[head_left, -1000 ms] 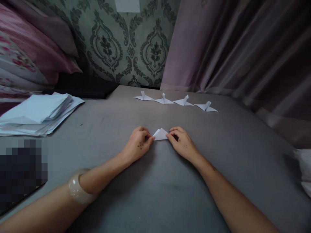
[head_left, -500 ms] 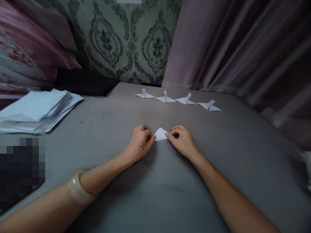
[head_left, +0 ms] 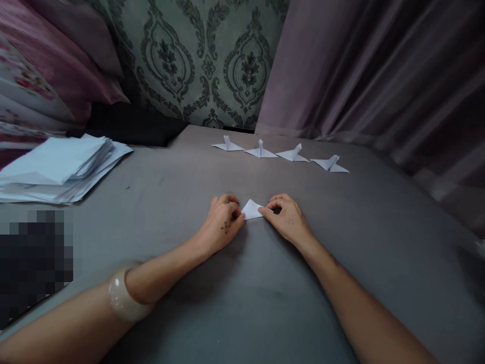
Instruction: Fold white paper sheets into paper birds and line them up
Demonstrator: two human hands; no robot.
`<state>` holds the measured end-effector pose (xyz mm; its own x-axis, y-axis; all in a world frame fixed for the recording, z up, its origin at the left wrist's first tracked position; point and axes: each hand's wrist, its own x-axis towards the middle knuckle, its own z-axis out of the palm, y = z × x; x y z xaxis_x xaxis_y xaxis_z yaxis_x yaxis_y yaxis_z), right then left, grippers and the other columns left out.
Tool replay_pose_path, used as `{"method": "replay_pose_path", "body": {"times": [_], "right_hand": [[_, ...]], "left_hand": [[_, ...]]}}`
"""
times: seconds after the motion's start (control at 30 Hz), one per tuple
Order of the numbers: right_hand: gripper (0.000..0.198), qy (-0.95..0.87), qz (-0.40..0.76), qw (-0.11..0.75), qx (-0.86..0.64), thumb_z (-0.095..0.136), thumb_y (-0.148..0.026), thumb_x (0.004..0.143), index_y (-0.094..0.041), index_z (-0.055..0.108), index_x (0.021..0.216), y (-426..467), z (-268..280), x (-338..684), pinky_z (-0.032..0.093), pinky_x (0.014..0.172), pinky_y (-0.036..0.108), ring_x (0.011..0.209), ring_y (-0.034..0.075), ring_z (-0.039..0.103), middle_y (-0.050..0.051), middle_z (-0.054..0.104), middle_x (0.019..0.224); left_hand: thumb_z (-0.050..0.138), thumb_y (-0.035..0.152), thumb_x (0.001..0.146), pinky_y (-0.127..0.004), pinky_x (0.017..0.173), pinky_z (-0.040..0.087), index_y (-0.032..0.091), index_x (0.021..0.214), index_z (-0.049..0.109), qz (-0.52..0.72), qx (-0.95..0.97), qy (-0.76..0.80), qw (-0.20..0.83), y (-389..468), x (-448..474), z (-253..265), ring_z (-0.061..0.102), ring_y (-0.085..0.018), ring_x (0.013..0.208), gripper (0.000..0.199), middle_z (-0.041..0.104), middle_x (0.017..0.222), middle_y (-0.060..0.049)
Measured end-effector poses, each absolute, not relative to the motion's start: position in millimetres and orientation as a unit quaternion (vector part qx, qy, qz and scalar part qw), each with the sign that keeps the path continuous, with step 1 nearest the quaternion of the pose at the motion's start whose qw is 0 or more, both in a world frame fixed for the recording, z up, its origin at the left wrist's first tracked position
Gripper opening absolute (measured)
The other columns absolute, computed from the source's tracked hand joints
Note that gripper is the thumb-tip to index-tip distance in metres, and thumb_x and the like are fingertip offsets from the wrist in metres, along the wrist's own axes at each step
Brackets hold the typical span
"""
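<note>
Between my hands is a small folded white paper (head_left: 252, 210), triangular at its top, held low over the grey surface. My left hand (head_left: 225, 220) pinches its left corner between thumb and fingers. On the other side, my right hand (head_left: 286, 215) is closed on the right corner, thumb in front. The fingertips hide both corners of the paper. Farther back stands a row of several folded paper figures (head_left: 260, 150), each with flat pointed sides and an upright middle piece.
A stack of white paper sheets (head_left: 56, 162) lies at the left on the grey surface (head_left: 189, 177). Behind it is a black cloth-like item (head_left: 132, 124). Patterned wallpaper (head_left: 170, 50) and a pinkish curtain (head_left: 303, 76) border the back. A pixelated dark area (head_left: 34, 268) is at lower left.
The view has shifted slightly. More of the paper's right corner shows by my right hand's fingers; both hands keep their pinch on the folded paper.
</note>
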<state>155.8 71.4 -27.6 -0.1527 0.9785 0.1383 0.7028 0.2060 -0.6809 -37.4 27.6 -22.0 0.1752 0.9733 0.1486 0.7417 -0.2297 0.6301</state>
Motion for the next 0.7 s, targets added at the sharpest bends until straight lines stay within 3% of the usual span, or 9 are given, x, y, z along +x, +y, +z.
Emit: {"method": "replay_pose_path", "body": {"times": [0.13, 0.3, 0.7], "right_hand": [[0.017, -0.722, 0.240, 0.299, -0.576, 0.071, -0.033, 0.072, -0.020, 0.064, 0.064, 72.2, -30.2, 155.8, 0.045, 0.082, 0.035, 0.087, 0.019, 0.060, 0.006, 0.063, 0.096], [0.016, -0.726, 0.230, 0.298, -0.575, 0.071, -0.033, 0.073, -0.020, 0.064, 0.066, 71.7, -31.0, 155.2, 0.044, 0.083, 0.035, 0.086, 0.019, 0.059, 0.006, 0.063, 0.095], [0.018, -0.725, 0.238, 0.296, -0.574, 0.071, -0.033, 0.073, -0.020, 0.063, 0.065, 73.3, -31.0, 155.6, 0.044, 0.081, 0.035, 0.085, 0.019, 0.058, 0.005, 0.061, 0.093]], "left_hand": [[0.057, 0.023, 0.082, -0.045, 0.094, 0.041, 0.015, 0.066, 0.061, 0.270, 0.711, 0.610, 0.223, 26.9, -33.1, -19.8, 0.048, -0.026, 0.103, 0.019, 0.057, 0.112, -0.011], [0.053, 0.029, 0.089, -0.046, 0.095, 0.040, 0.014, 0.067, 0.063, 0.267, 0.723, 0.609, 0.189, 28.0, -30.3, -19.9, 0.050, -0.025, 0.101, 0.028, 0.058, 0.108, -0.012], [0.054, 0.025, 0.086, -0.043, 0.091, 0.041, 0.015, 0.071, 0.058, 0.240, 0.752, 0.593, 0.159, 28.5, -31.5, -24.3, 0.046, -0.025, 0.099, 0.019, 0.055, 0.110, -0.012]]}}
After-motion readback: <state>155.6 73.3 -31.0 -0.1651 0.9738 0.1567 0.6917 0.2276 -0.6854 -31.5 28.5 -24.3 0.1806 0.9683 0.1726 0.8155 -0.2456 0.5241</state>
